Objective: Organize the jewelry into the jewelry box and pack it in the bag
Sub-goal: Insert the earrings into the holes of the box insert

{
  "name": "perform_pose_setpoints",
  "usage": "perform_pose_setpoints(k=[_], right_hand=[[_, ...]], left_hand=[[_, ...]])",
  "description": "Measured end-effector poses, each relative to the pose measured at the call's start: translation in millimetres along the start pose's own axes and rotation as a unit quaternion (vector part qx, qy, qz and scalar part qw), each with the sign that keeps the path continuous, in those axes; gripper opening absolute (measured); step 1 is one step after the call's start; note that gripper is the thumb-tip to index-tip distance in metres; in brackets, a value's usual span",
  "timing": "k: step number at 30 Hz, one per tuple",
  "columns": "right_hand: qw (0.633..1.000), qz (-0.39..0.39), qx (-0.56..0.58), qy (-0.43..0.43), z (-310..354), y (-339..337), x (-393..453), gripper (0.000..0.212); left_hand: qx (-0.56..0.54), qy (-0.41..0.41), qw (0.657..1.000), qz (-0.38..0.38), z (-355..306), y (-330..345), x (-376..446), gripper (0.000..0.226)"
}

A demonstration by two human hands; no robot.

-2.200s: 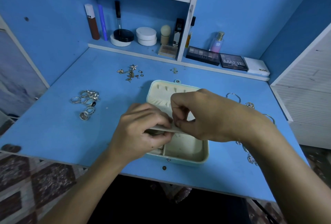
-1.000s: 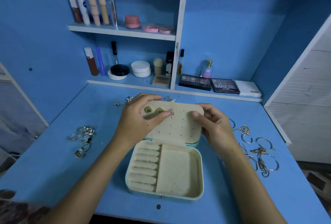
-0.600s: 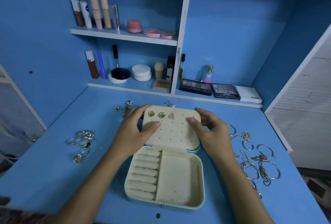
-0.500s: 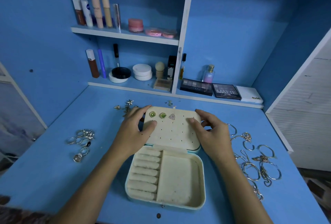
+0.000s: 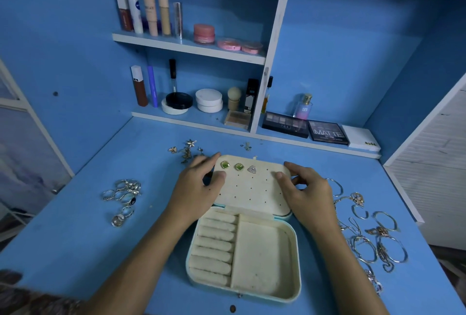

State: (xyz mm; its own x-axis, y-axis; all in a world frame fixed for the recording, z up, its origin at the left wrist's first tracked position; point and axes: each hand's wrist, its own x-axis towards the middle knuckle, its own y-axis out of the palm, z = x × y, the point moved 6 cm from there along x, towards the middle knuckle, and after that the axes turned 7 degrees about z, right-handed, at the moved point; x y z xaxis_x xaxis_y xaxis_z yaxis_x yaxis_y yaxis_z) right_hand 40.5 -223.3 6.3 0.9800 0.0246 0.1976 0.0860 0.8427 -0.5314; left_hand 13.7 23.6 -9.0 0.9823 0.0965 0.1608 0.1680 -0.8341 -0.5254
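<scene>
A cream jewelry box [image 5: 298,261] lies open on the blue desk, with ring rolls on its left and a flat compartment on its right. Its perforated lid panel [image 5: 252,195] leans back and carries three earrings [image 5: 238,166] in its top row. My left hand [image 5: 194,195] holds the panel's left edge, thumb on top and fingers behind. On the right edge, my right hand [image 5: 309,195] grips the same way. Silver rings [image 5: 123,195] lie to the left, bracelets and chains [image 5: 370,245] to the right, and small earrings [image 5: 187,150] sit behind the box.
Shelves [image 5: 189,47] at the back hold cosmetics, with eyeshadow palettes [image 5: 327,133] and a perfume bottle [image 5: 303,106] on the lower ledge. A white slatted panel [image 5: 438,176] stands at the right. The desk's front edge runs just below the box.
Earlier both hands worked close together over the box's middle. Since then the perforated panel has swung up and back, showing the three earrings, and my hands now hold its two side edges.
</scene>
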Motion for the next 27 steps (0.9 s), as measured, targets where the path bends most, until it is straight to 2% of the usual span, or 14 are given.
perform_pose_setpoints(k=[4, 10, 15, 21, 27], right_hand=[[1.000, 0.004, -0.016, 0.002, 3.2, -1.1, 1.4, 0.031], [0.999, 0.003, -0.039, 0.000, 6.0, -2.6, 9.5, 0.014], [0.992, -0.007, -0.105, -0.075, 27.9, 0.6, 26.3, 0.007], [0.981, 0.063, -0.128, -0.129, 55.8, 23.5, 60.6, 0.010], [0.951, 0.140, -0.167, -0.219, 83.2, 62.6, 89.8, 0.010]], left_hand=[[-0.009, 0.007, 1.000, -0.024, -0.2, -1.2, -1.7, 0.041], [-0.010, 0.022, 1.000, -0.013, -0.8, 0.2, -0.2, 0.041], [-0.014, 0.021, 1.000, -0.015, 0.0, 1.2, -0.5, 0.040], [-0.011, 0.016, 1.000, -0.014, 1.6, 2.7, -0.1, 0.038], [0.008, 0.009, 1.000, -0.008, 3.3, 3.2, 1.5, 0.039]])
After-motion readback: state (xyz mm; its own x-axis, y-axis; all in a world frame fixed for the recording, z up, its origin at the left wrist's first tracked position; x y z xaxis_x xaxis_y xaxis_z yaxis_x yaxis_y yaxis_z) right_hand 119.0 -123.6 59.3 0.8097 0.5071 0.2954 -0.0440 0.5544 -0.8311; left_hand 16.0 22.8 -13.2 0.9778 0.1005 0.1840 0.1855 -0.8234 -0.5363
